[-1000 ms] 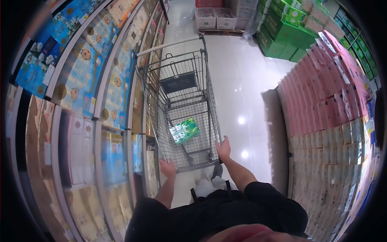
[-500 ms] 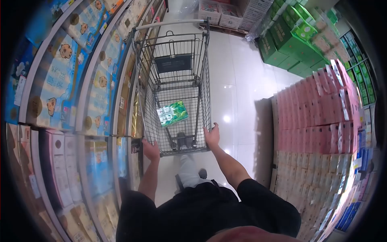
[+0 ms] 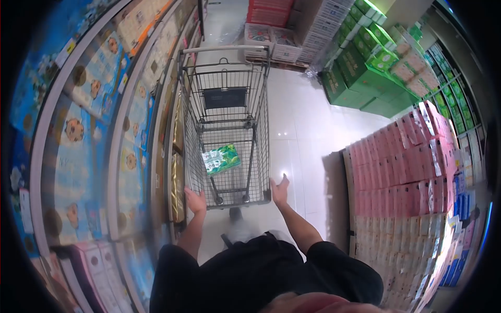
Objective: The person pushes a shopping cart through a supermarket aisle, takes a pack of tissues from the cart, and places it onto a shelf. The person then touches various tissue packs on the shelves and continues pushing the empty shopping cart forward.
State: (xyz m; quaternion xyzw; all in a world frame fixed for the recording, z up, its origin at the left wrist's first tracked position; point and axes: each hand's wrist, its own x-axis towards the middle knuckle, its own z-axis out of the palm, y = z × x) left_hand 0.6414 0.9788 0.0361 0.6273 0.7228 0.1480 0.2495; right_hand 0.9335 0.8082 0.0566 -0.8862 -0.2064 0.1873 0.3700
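Grey wire cart (image 3: 225, 124) between left fingers (image 3: 189, 194) and right fingers (image 3: 284, 183)

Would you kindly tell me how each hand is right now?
Left hand: open, beside the shopping cart, contact unclear.
Right hand: open, at its other side, contact unclear.

shopping cart (image 3: 225, 98) nearer the white crates (image 3: 286, 46)

Left of the cart (image 3: 263, 151), the lower blue packs (image 3: 130, 266) are blurred. On the cart's dark plate (image 3: 225, 97), letters are too small for reading. Beyond the cart, the upper edge cuts red boxes (image 3: 269, 11).
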